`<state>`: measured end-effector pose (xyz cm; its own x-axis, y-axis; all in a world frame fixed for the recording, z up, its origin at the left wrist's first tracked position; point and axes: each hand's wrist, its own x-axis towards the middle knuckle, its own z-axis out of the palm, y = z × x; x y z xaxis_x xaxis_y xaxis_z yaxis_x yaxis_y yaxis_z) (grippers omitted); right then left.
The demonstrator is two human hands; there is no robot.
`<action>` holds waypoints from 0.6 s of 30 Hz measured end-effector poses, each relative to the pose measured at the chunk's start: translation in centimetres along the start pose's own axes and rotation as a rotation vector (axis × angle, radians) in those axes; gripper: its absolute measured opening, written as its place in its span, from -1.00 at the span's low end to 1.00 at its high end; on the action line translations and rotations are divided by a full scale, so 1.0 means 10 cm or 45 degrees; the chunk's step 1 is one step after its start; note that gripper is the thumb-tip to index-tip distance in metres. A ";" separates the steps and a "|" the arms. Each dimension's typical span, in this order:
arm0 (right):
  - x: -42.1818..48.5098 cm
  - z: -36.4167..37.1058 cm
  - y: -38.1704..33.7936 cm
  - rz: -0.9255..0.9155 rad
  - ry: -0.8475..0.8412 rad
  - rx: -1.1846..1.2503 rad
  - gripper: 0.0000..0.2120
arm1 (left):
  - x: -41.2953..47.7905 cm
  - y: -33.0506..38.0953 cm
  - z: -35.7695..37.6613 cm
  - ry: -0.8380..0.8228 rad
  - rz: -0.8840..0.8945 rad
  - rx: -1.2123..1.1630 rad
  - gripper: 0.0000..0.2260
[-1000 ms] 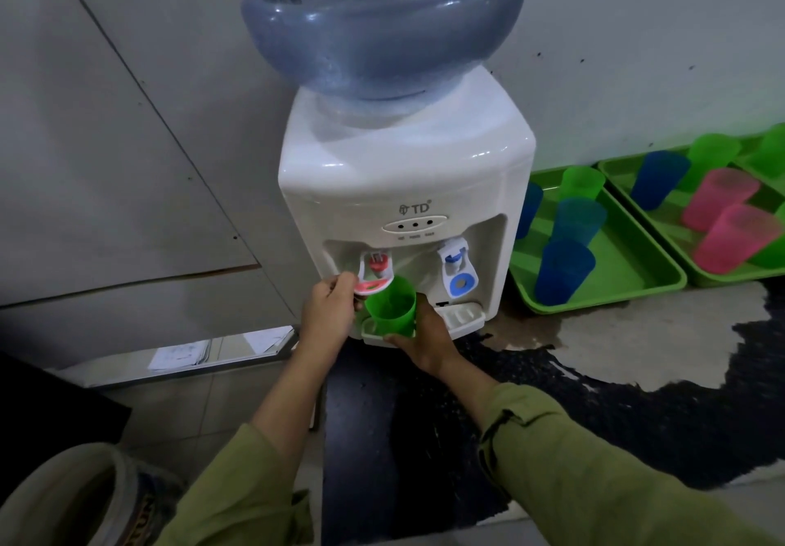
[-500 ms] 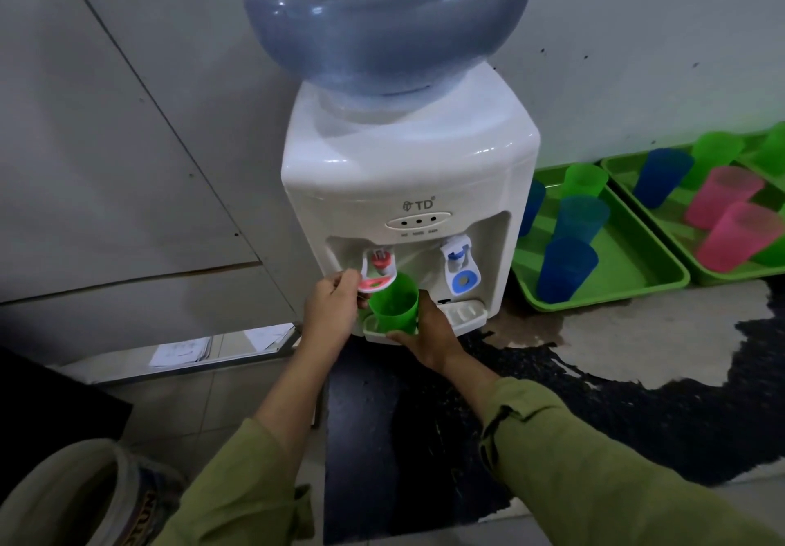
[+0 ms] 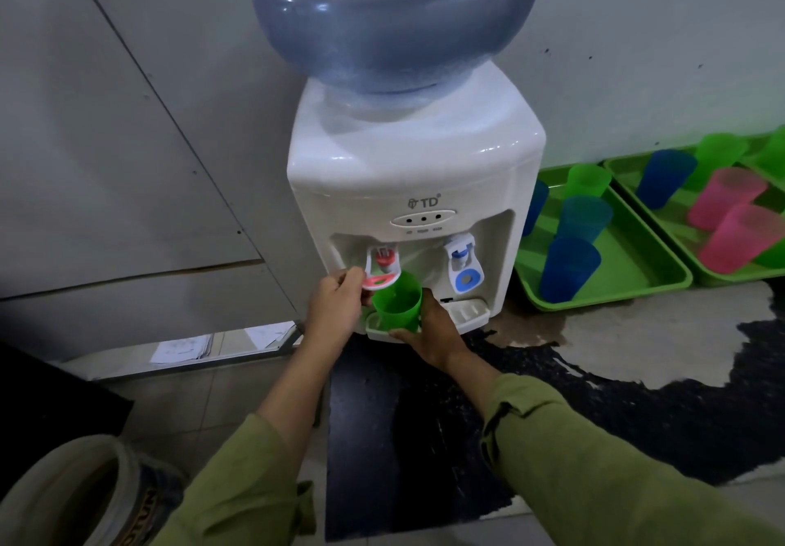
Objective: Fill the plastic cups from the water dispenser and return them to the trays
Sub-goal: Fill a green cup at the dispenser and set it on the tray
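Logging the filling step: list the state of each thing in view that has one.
red tap lever: pinched by left grip; flow not visible.
green cup: upright below it, held by right grip; fill hidden.
blue tap lever: untouched.
water bottle: inverted on the dispenser.
near tray: holding upright cups.

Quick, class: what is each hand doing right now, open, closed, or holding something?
Left hand: closed on the red tap lever.
Right hand: holding the green cup under that tap.
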<state>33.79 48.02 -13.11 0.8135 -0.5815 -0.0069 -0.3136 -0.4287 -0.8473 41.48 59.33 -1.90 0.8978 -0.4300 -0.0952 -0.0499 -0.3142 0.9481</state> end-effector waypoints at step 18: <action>0.00 0.01 0.01 -0.012 0.009 -0.012 -0.33 | -0.05 0.04 -0.01 -0.038 -0.045 -0.046 -0.78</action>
<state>33.75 48.03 -13.23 0.8131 -0.5821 0.0047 -0.3105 -0.4405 -0.8424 41.03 59.46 -1.41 0.8852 -0.4446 -0.1373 -0.0022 -0.2991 0.9542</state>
